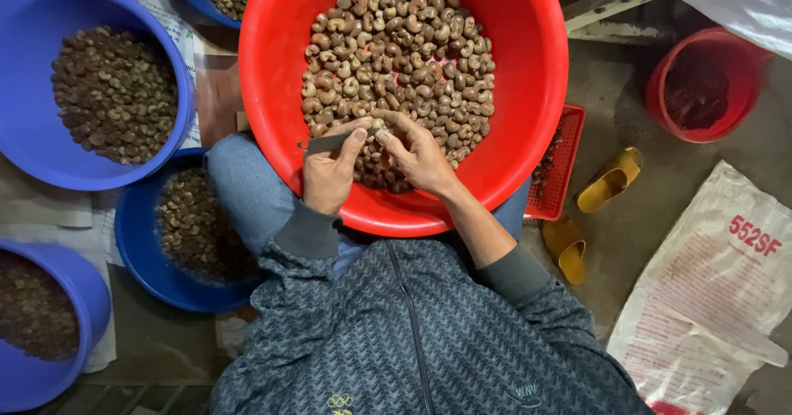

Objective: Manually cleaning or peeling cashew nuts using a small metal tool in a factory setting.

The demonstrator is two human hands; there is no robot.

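My left hand [328, 176] grips a small metal knife [323, 143], fingers curled tight round its handle, thumb pressed along the top. My right hand [421, 157] pinches a single cashew nut [379, 124] between thumb and fingertips, fingers pressed close, right at the knife's end. Both hands hover over the near edge of the heap of cashews [400, 52] in the big red basin [528, 93] resting on my lap. I reckon the peeling goes best with the nut held steady and the blade scraping lightly, so the kernel stays whole. Blue bowls [33, 143] of darker nuts sit to my left on the floor
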